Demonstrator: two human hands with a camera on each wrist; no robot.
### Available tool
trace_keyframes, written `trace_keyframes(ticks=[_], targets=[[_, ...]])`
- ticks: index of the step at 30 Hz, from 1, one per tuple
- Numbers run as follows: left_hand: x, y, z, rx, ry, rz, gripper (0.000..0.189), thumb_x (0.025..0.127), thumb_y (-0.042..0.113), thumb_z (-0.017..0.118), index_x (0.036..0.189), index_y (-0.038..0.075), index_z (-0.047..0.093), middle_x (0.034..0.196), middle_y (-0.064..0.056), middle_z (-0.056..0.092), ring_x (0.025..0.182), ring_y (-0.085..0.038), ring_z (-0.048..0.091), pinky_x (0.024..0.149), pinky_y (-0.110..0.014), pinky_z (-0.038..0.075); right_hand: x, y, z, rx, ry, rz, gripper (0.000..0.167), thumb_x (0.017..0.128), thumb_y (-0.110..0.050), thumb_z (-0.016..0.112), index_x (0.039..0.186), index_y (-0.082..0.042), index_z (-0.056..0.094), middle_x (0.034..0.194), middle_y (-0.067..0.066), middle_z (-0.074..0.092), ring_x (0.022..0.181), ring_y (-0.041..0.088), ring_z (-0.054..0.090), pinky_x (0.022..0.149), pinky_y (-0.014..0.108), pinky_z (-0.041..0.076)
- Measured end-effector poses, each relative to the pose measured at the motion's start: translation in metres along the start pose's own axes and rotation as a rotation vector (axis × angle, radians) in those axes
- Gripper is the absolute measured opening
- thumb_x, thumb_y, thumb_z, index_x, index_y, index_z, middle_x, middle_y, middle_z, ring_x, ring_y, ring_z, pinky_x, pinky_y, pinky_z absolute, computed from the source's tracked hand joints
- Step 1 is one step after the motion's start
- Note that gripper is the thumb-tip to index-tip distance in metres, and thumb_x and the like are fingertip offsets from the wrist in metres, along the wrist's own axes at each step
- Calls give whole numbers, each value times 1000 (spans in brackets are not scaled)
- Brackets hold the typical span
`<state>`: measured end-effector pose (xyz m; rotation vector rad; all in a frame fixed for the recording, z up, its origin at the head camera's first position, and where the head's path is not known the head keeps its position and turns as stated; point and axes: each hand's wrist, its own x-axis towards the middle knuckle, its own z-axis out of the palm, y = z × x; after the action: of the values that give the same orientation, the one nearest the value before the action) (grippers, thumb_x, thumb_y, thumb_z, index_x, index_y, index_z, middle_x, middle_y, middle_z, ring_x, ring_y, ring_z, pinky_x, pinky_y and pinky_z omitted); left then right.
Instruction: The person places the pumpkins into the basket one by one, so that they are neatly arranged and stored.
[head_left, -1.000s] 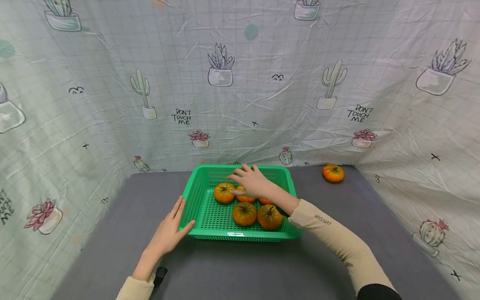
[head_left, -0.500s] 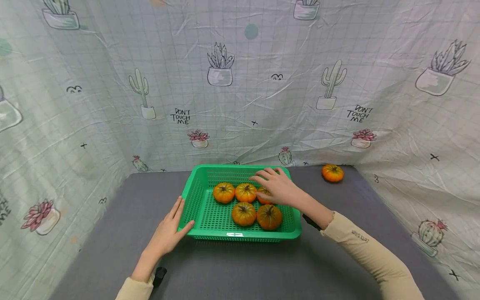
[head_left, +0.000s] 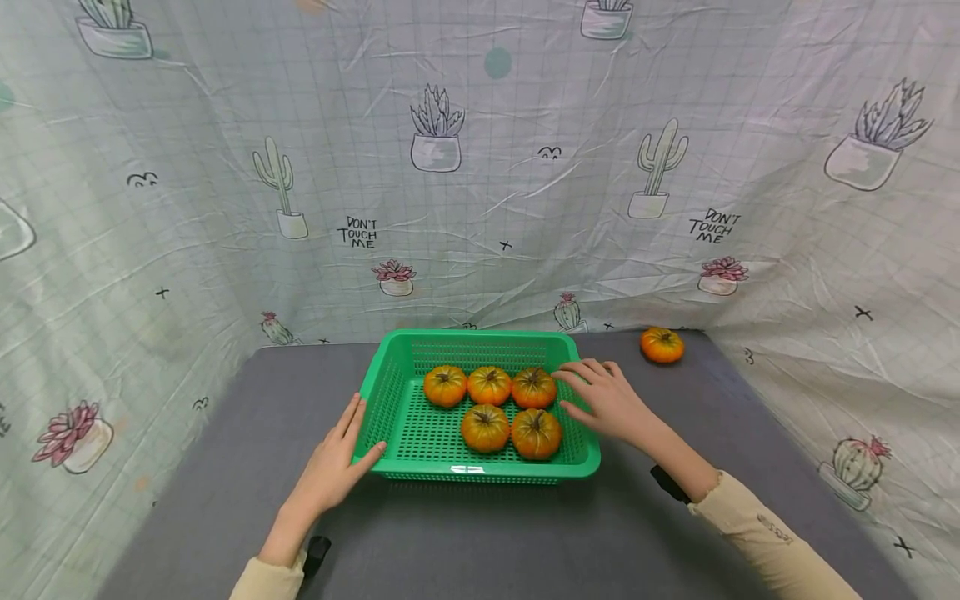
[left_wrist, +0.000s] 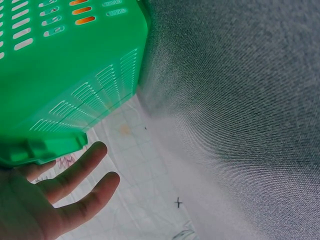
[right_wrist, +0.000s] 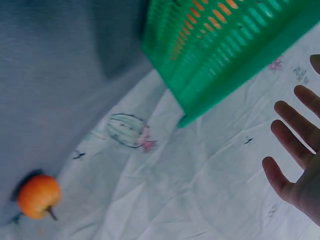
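A green plastic basket (head_left: 468, 468) with slotted walls stands on the grey table, several small orange pumpkins (head_left: 485, 427) inside it. My left hand (head_left: 330, 471) lies at the basket's left rim, fingers extended and thumb spread over the front left corner. In the left wrist view, its fingers (left_wrist: 82, 167) are beside the basket's outer wall. My right hand (head_left: 609, 402) hovers over the right rim with spread, slightly bent fingers and holds nothing. Its nearest pumpkin (head_left: 534, 388) sits in the back row, apart from the fingertips. The right wrist view shows bare fingers (right_wrist: 295, 125).
Another orange pumpkin (head_left: 662, 345) sits alone on the table (head_left: 480, 533) at the back right, outside the basket. A white cloth (head_left: 480, 208) printed with cacti hangs behind the table and along both sides.
My right hand has moved right, from above the back-row pumpkins to the basket's right rim, uncovering the pumpkins. My left hand has stayed at the left rim.
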<state>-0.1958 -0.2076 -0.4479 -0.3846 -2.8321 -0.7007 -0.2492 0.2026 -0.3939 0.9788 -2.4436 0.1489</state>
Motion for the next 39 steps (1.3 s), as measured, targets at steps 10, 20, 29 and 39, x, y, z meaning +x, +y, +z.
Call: trace_keyframes(ticks=[10, 20, 29, 39], targets=[[-1, -2, 2, -1, 9, -3, 75, 89, 46, 46, 144, 7, 14, 151, -10, 8, 125, -43, 34, 89, -58, 35, -31, 20, 18, 51, 125, 202, 37, 78, -24, 67, 112, -12, 59, 113, 7, 58, 101, 24, 48, 81, 47, 32], [-1, -1, 3, -4, 15, 2, 74, 89, 46, 46, 144, 8, 14, 151, -10, 8, 125, -43, 34, 89, -58, 35, -46, 58, 39, 51, 295, 389, 28, 80, -17, 65, 105, -6, 61, 105, 11, 60, 95, 29, 47, 77, 45, 28], [0, 0, 4, -3, 17, 1, 75, 89, 46, 46, 144, 8, 14, 151, -9, 8, 125, -43, 33, 90, -59, 34, -54, 103, 57, 19, 418, 557, 25, 81, -14, 60, 101, 1, 60, 100, 21, 58, 90, 37, 47, 75, 52, 28], [-1, -2, 6, -9, 21, -8, 75, 89, 44, 48, 145, 9, 13, 152, -8, 7, 127, -44, 30, 89, -63, 31, -56, 151, 70, 22, 369, 795, 31, 84, -14, 51, 107, 8, 52, 108, 27, 48, 99, 42, 40, 78, 55, 25]])
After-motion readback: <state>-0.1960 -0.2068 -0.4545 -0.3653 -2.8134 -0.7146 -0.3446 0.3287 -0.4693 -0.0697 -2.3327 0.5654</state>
